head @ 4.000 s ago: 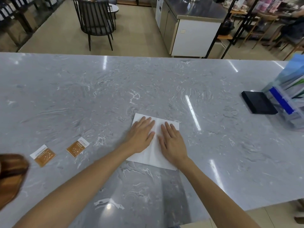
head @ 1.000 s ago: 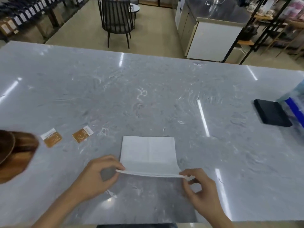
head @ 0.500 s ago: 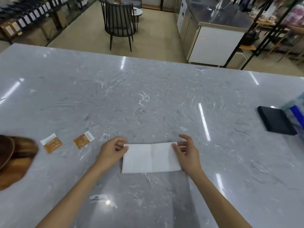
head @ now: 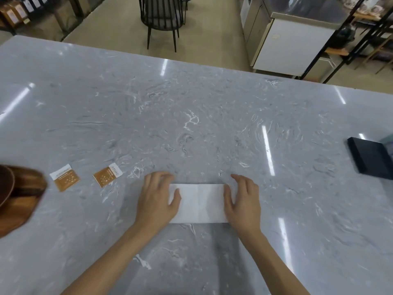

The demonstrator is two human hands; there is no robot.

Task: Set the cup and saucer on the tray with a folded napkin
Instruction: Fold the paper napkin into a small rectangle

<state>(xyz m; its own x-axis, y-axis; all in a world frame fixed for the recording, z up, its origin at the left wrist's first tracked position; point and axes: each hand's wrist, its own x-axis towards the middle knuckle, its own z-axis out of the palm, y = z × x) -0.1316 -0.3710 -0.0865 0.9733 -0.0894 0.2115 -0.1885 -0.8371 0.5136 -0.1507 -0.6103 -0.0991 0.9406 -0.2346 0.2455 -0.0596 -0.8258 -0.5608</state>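
Both hands lie flat, fingers straight. The left hand (head: pixel 158 199) and right hand (head: pixel 242 201) press the napkin (head: pixel 200 203) ends.

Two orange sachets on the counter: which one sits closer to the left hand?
The right-hand orange sachet, the one beside the left hand. The other sachet lies farther left, next to the wooden tray at the frame edge.

Beyond the grey marble counter (head: pixel 191 116), a black slatted chair (head: pixel 161 15) stands on beige floor; right of it, perhaps a steel-topped cabinet (head: pixel 291 41).
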